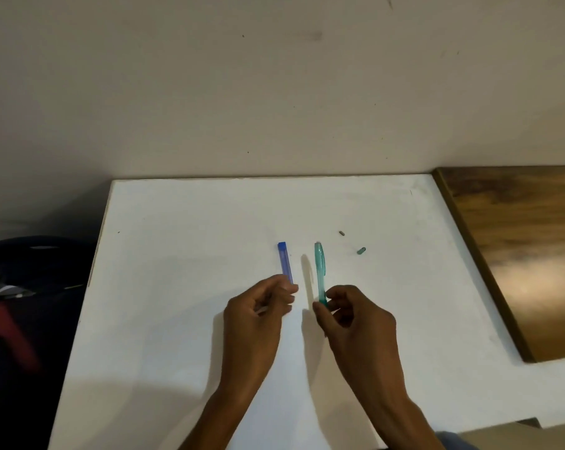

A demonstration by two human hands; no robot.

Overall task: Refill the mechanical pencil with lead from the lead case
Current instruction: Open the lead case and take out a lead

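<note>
above the white rectangular tabletop (183,287), the left hand (258,315) pinches the lower end of a slim translucent blue plastic lead case (284,263) – its cap end points away. just beside it, the right hand (349,315) pinches a translucent teal mechanical pencil (320,271) by its lower end. two small grey-green pieces (361,251) – possibly the pencil's cap and eraser – lie well apart on the table.
</note>
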